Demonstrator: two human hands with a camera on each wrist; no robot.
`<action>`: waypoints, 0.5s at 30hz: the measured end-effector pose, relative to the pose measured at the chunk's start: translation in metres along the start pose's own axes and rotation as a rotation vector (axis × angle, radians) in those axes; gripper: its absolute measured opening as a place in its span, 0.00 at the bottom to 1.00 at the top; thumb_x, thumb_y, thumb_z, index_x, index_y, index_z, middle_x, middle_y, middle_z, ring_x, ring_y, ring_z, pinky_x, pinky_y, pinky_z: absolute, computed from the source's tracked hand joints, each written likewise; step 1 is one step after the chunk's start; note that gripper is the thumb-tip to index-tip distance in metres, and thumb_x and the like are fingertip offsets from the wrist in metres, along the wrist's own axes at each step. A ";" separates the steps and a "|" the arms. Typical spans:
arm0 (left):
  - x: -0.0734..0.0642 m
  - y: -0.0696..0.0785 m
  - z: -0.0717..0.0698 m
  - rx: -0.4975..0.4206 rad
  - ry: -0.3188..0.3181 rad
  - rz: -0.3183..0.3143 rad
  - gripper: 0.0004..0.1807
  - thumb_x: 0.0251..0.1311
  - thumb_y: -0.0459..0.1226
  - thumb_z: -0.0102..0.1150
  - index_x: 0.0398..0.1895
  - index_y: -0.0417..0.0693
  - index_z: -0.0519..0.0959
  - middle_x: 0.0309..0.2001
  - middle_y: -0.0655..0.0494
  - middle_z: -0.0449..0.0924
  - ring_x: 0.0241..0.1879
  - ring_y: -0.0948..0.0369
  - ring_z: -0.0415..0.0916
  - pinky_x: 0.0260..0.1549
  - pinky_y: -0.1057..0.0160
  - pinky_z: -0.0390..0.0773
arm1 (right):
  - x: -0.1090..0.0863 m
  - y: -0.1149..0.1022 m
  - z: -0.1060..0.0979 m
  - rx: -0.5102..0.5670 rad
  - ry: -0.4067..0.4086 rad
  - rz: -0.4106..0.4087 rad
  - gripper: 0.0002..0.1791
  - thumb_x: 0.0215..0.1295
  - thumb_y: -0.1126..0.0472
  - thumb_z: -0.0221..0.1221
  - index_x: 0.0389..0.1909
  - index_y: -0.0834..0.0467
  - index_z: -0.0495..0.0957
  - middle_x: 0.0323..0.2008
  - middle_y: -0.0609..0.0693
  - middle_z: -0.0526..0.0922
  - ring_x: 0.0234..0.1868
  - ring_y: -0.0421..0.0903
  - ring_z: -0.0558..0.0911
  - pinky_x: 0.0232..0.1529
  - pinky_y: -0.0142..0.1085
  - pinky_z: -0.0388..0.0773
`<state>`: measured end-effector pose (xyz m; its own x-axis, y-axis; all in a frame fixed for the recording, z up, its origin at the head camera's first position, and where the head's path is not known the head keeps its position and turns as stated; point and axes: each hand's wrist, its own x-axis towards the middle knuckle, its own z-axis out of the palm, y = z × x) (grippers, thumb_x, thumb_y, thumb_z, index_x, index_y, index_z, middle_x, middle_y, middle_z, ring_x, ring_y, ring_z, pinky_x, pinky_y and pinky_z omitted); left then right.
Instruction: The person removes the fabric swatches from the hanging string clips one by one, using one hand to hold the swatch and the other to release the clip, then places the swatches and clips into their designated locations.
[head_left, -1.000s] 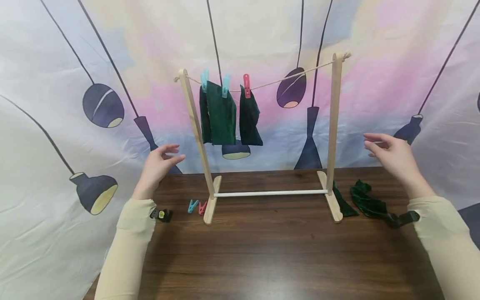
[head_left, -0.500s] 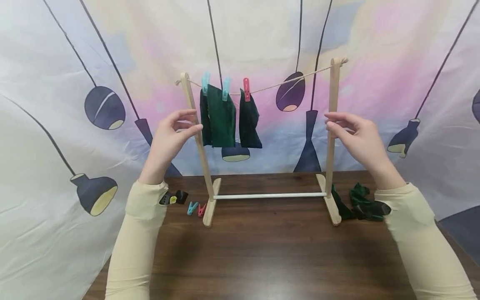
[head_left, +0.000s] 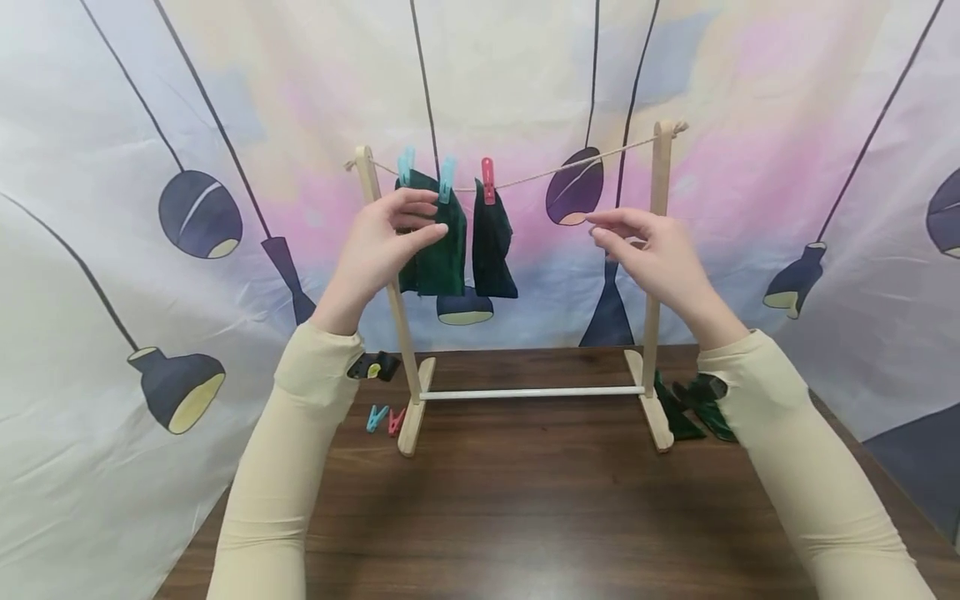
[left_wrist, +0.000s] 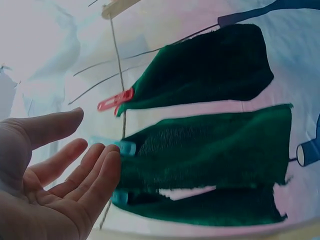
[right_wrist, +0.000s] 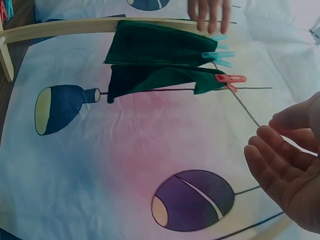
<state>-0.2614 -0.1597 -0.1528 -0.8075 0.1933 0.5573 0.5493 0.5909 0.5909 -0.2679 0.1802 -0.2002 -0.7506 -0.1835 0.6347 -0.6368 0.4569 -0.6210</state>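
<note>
My left hand [head_left: 390, 250], fingers spread and thumb apart, holds nothing and overlaps the rack's left post in the head view. In the left wrist view its fingertips are near a light blue clothespin [left_wrist: 128, 147]. Two blue clothespins fix dark green cloth [head_left: 442, 258] on the rope [head_left: 555, 172]. A narrower green cloth [head_left: 492, 250] hangs beside it from a red clothespin [head_left: 488, 179]. My right hand [head_left: 656, 254] is in front of the right post [head_left: 652, 342], thumb and fingers slightly bent with nothing between them.
A white crossbar [head_left: 532, 392] joins the wooden feet of the rack. Loose blue [head_left: 377, 418] and red [head_left: 396, 422] clothespins lie left of it on the brown table [head_left: 517, 508]. Green cloth [head_left: 678, 421] lies at the right foot, partly behind my right wrist. A printed curtain [head_left: 540, 83] hangs behind.
Both hands have risen and come inward toward the rack, the left to the right and the right to the left. The hanging cloths and clothespins stay as they were.
</note>
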 end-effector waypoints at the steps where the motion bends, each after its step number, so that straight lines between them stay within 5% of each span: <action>1: 0.003 0.002 0.002 0.005 -0.006 0.001 0.25 0.66 0.43 0.65 0.65 0.46 0.76 0.58 0.48 0.80 0.56 0.54 0.80 0.55 0.51 0.77 | 0.003 0.001 0.003 -0.001 -0.010 -0.003 0.18 0.73 0.53 0.60 0.60 0.53 0.82 0.50 0.55 0.86 0.37 0.36 0.85 0.38 0.27 0.79; 8: 0.027 0.021 0.015 0.032 -0.027 0.023 0.26 0.67 0.42 0.65 0.66 0.45 0.75 0.61 0.48 0.79 0.58 0.56 0.78 0.58 0.55 0.76 | 0.023 -0.002 0.021 -0.048 -0.088 -0.015 0.19 0.74 0.52 0.58 0.61 0.54 0.81 0.52 0.53 0.86 0.42 0.49 0.86 0.40 0.31 0.79; 15: 0.042 0.038 0.023 0.057 -0.026 0.008 0.26 0.65 0.44 0.66 0.66 0.49 0.76 0.60 0.51 0.80 0.59 0.58 0.78 0.53 0.58 0.80 | 0.036 -0.006 0.030 -0.056 -0.118 -0.011 0.19 0.74 0.53 0.58 0.61 0.53 0.80 0.53 0.51 0.85 0.42 0.49 0.86 0.44 0.38 0.80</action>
<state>-0.2794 -0.1107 -0.1204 -0.8086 0.2185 0.5462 0.5435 0.6330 0.5514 -0.2967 0.1452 -0.1875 -0.7610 -0.2886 0.5810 -0.6371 0.5013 -0.5854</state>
